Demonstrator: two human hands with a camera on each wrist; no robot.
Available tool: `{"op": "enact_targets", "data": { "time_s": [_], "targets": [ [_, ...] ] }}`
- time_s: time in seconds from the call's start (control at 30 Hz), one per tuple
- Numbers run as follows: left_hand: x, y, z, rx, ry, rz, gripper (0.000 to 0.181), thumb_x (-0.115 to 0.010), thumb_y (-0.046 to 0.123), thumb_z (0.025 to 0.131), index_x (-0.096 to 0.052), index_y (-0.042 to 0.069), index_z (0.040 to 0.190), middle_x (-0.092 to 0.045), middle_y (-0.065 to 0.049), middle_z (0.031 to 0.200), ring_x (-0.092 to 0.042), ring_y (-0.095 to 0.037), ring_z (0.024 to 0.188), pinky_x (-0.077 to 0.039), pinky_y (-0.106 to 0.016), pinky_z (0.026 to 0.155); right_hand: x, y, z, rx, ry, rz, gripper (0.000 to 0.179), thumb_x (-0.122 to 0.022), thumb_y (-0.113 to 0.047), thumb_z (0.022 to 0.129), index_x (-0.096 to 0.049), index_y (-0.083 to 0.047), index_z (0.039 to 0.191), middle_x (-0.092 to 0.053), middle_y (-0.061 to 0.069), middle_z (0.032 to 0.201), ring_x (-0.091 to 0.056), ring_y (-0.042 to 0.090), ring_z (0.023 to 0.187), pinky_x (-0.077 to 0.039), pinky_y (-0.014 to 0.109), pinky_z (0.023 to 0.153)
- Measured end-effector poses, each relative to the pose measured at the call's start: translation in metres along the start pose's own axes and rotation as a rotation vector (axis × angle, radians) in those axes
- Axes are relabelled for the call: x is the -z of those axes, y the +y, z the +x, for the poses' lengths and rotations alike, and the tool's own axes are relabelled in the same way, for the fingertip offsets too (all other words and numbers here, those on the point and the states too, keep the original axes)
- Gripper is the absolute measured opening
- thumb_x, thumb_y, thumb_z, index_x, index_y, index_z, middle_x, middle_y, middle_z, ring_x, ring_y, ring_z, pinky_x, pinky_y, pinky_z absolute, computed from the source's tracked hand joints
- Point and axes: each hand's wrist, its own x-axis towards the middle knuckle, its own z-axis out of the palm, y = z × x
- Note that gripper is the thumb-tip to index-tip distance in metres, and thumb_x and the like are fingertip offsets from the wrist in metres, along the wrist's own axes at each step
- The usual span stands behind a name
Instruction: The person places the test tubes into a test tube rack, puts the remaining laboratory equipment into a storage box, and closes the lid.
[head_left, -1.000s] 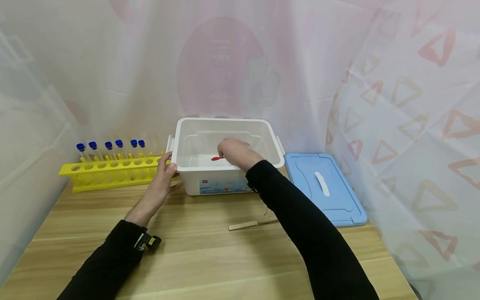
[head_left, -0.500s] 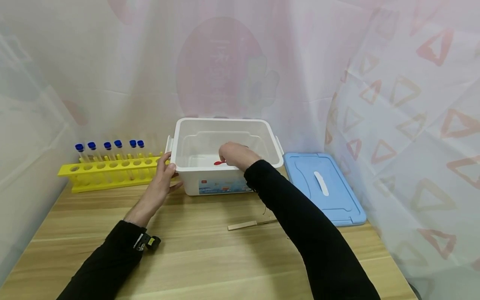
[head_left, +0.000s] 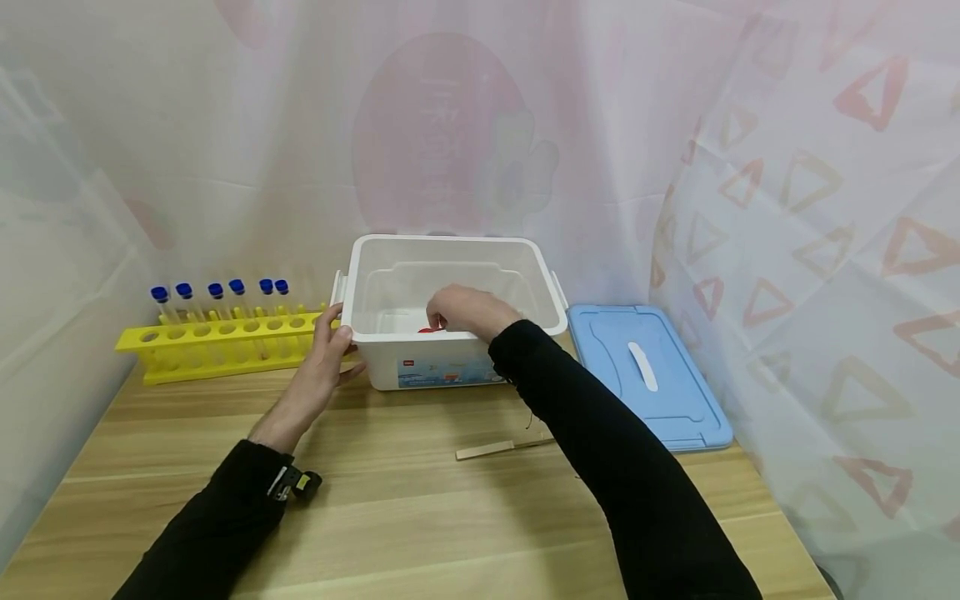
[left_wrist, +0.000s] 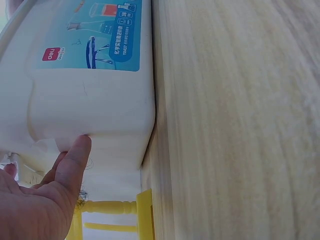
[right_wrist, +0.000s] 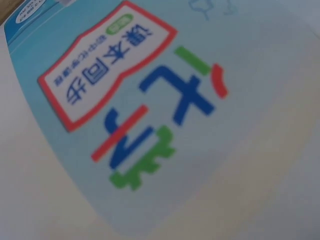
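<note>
In the head view, my right hand (head_left: 472, 308) reaches over the front rim into a white plastic storage bin (head_left: 450, 337). Its curled fingers pinch a small red item (head_left: 430, 330), mostly hidden by the hand, so its kind is unclear. My left hand (head_left: 318, 367) lies against the bin's left front corner, fingers fairly straight. Up close in the left wrist view, a fingertip of the left hand (left_wrist: 55, 195) touches the bin's side (left_wrist: 95, 115). The right wrist view is filled by a printed label (right_wrist: 200, 145); no right fingers show there.
Left of the bin stands a yellow test tube rack (head_left: 217, 333) with several blue-capped tubes. A blue lid (head_left: 611, 358) with a white handle lies at the right. A wooden stick-like tool (head_left: 487, 451), partly covered by the right sleeve, lies on the wooden table (head_left: 375, 525).
Inside the bin, my right hand shifts slightly right, then back left, and the red item moves with it, now showing less. The left hand stays at the corner.
</note>
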Motion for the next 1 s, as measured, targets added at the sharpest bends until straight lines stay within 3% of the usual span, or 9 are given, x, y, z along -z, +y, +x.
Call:
{"op": "enact_targets", "data": {
  "time_s": [0.1,0.2,0.4,0.5,0.6,0.7,0.73,0.8,1.0],
  "targets": [
    [-0.0001,-0.0006,0.0001,-0.001,0.003,0.006,0.069,-0.031,0.059,0.125,-0.003,0.038,0.185,-0.02,-0.028,0.191,-0.033,-0.06,0.173,-0.042,-0.084,0.132,0.0003,0.0004,0.0002,-0.033,-0.044,0.082,0.034,-0.057,0.003,0.114,-0.061,-0.018,0.087,-0.05,-0.003,0.092,-0.044,0.017,0.091,-0.039,0.032,0.082],
    [0.0,-0.0014,0.0002,-0.003,0.004,0.01,0.069,-0.031,0.06,0.125,-0.003,0.038,0.185,-0.018,-0.028,0.192,-0.033,-0.061,0.173,-0.042,-0.084,0.131,0.0008,0.0002,0.0002,-0.056,-0.074,0.125,0.044,-0.053,0.006,0.109,-0.033,-0.022,0.081,-0.023,-0.004,0.086,-0.024,0.017,0.081,-0.021,0.034,0.077],
    [-0.0002,-0.0015,0.0009,-0.007,0.002,0.003,0.07,-0.03,0.059,0.125,-0.003,0.037,0.185,-0.01,-0.024,0.194,-0.032,-0.062,0.173,-0.042,-0.085,0.13,0.0018,-0.0013,-0.0019,-0.044,-0.073,0.124,0.049,-0.048,0.008,0.107,-0.019,-0.023,0.083,-0.008,-0.006,0.082,-0.008,0.015,0.077,-0.012,0.035,0.079],
    [-0.0005,-0.0012,0.0012,-0.012,0.003,0.004,0.072,-0.03,0.061,0.124,-0.001,0.036,0.185,-0.009,-0.025,0.194,-0.031,-0.062,0.173,-0.042,-0.086,0.13,0.0017,-0.0019,-0.0031,-0.021,-0.074,0.101,0.046,-0.048,0.007,0.11,-0.022,-0.022,0.085,-0.013,-0.003,0.085,-0.011,0.017,0.079,-0.014,0.036,0.081],
    [0.0,-0.001,0.0006,-0.016,0.004,0.008,0.074,-0.029,0.063,0.123,0.0,0.036,0.186,-0.011,-0.027,0.194,-0.032,-0.062,0.173,-0.042,-0.086,0.13,0.0012,-0.0017,-0.0028,-0.003,-0.055,0.078,0.046,-0.055,0.001,0.117,-0.047,-0.023,0.079,-0.042,-0.006,0.084,-0.034,0.014,0.08,-0.029,0.031,0.077],
    [0.0004,-0.0014,0.0001,-0.022,0.003,0.013,0.074,-0.029,0.062,0.123,0.001,0.036,0.186,-0.014,-0.029,0.193,-0.033,-0.063,0.172,-0.043,-0.086,0.129,0.0009,-0.0003,-0.0004,0.021,-0.037,0.071,0.025,-0.062,-0.007,0.121,-0.082,-0.018,0.111,-0.078,0.0,0.117,-0.067,0.016,0.107,-0.058,0.031,0.098],
    [0.0007,-0.0014,-0.0001,-0.023,0.003,0.014,0.073,-0.029,0.061,0.124,0.0,0.036,0.186,-0.014,-0.029,0.193,-0.033,-0.062,0.172,-0.043,-0.086,0.129,0.0012,0.0,0.0003,0.028,-0.024,0.075,0.023,-0.064,-0.008,0.121,-0.085,-0.016,0.127,-0.082,0.002,0.133,-0.073,0.019,0.122,-0.061,0.034,0.109],
    [0.001,-0.0015,-0.0002,-0.024,0.005,0.014,0.072,-0.029,0.059,0.124,0.0,0.035,0.186,-0.015,-0.03,0.192,-0.034,-0.062,0.172,-0.044,-0.086,0.129,0.0017,0.0006,0.002,0.05,-0.008,0.081,0.027,-0.064,-0.008,0.121,-0.082,-0.008,0.139,-0.081,0.01,0.143,-0.074,0.025,0.133,-0.062,0.039,0.117],
    [0.0005,-0.0018,0.0001,-0.019,0.001,-0.004,0.071,-0.031,0.057,0.125,-0.001,0.036,0.186,-0.025,-0.033,0.187,-0.035,-0.06,0.172,-0.041,-0.087,0.13,0.0049,0.0005,-0.0009,0.037,0.089,0.088,0.032,-0.063,-0.007,0.12,-0.08,-0.005,0.147,-0.081,0.013,0.148,-0.075,0.029,0.139,-0.063,0.041,0.118]
  ]
}}
